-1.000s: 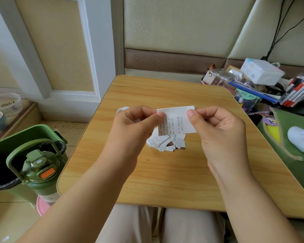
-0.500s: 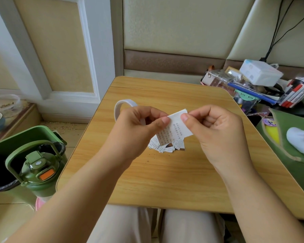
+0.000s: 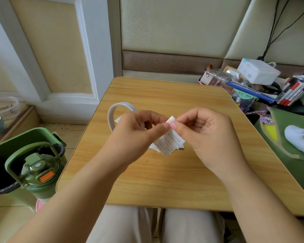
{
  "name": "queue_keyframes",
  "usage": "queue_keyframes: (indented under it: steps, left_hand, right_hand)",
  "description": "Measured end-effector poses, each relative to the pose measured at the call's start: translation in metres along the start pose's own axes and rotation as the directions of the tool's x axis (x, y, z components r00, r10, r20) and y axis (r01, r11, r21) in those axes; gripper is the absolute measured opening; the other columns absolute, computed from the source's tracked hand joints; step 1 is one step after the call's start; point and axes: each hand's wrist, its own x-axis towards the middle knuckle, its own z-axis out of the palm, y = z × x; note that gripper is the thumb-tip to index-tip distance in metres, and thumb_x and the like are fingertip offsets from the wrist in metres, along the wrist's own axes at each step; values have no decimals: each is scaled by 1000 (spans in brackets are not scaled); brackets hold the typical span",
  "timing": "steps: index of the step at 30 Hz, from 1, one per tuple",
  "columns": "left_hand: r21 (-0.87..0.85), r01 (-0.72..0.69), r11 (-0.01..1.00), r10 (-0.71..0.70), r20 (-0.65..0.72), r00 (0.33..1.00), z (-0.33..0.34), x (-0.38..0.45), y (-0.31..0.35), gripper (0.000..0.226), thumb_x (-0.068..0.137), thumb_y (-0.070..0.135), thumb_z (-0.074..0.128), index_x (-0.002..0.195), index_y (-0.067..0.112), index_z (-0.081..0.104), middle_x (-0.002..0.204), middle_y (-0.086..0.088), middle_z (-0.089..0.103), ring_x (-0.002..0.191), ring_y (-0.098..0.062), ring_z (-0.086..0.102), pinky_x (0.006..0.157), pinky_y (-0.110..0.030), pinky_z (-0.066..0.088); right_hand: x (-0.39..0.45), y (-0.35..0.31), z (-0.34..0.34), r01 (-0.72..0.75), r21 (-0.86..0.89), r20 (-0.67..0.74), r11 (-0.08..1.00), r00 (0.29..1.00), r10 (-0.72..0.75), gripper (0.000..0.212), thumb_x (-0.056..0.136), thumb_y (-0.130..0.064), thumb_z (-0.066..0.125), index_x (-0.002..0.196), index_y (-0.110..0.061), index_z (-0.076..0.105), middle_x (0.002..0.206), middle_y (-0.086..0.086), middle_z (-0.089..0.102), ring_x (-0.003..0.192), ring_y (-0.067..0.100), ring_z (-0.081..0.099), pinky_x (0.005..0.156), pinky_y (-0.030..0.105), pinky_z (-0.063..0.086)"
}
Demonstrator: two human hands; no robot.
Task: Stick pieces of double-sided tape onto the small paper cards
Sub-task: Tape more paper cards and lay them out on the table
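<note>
Above the middle of the wooden table (image 3: 165, 181), my left hand (image 3: 135, 132) and my right hand (image 3: 209, 135) both pinch the top corner of a small printed paper card (image 3: 170, 142). The card hangs tilted, printed side toward me. Behind my left hand lies a white roll of double-sided tape (image 3: 116, 109), partly hidden by the fingers; whether that hand also holds it I cannot tell. Under the held card sits a small pile of paper cards (image 3: 153, 147), mostly hidden.
A green bottle (image 3: 39, 174) stands in a green bin (image 3: 25, 137) on the floor at left. Clutter of boxes, a white box (image 3: 258, 71) and markers (image 3: 295, 92) crowds the right rear. A green pouch (image 3: 291, 137) lies at right. My knees are below the table's front edge.
Both hands drew closer together and their thumbs now meet at the card's top corner. The card tilted further and dropped lower. More of the tape roll shows at left.
</note>
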Motion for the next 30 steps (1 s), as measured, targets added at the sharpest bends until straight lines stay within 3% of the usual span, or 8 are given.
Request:
queue_keyframes:
  steps: [4,7,12,15,18,24,30]
  left_hand:
    - [-53,-15,998,13,-42,999,2,-1,2,7,84,15,69,78,14,72,67,-2,70,62,-3,62,59,-14,46]
    - [-205,42,978,-52,-44,998,5,-5,5,9,86,6,62,79,6,67,46,11,57,41,2,49,46,-5,35]
    - [-349,96,932,-122,-55,991,7,-9,2,10,82,10,63,73,9,68,52,8,53,43,-2,42,42,-8,32]
    - [-353,110,929,-139,-59,989,7,-10,0,9,72,21,68,64,19,71,57,2,50,53,-9,36,44,-11,31]
    - [-291,106,951,-132,-72,989,5,-11,-1,25,79,10,69,58,24,69,52,9,48,54,-8,38,44,-11,29]
    - [-202,67,977,-89,-101,991,2,-10,3,10,83,13,67,73,17,66,48,17,51,48,2,45,46,-7,32]
    - [-213,44,976,-71,-123,990,6,-9,4,11,85,11,64,74,13,65,47,16,52,47,3,46,46,-6,33]
  right_hand:
    - [-2,-1,2,-3,33,-16,999,1000,4,16,76,-11,77,70,-21,67,72,-2,70,67,8,66,63,21,52]
    - [-6,1,1,-59,107,-57,993,996,65,14,76,-9,76,72,-19,66,73,1,71,67,6,65,61,17,51]
    - [-13,8,2,-148,203,-105,968,980,172,15,79,-8,72,70,-17,64,63,-4,68,60,6,60,59,17,49]
    - [-13,9,3,-142,187,-142,972,975,170,20,78,-11,74,63,-23,67,62,-3,68,59,7,60,57,19,49]
    - [-12,8,3,-138,177,-141,974,976,164,21,77,-11,75,62,-22,66,62,-3,68,59,9,60,58,20,50]
    - [-11,3,1,-123,143,-99,982,985,138,18,76,-7,75,67,-17,64,61,-3,67,58,6,60,57,15,49]
    - [-11,3,3,-117,183,-121,976,983,140,17,76,-5,75,68,-17,64,61,-5,67,57,5,59,56,15,48]
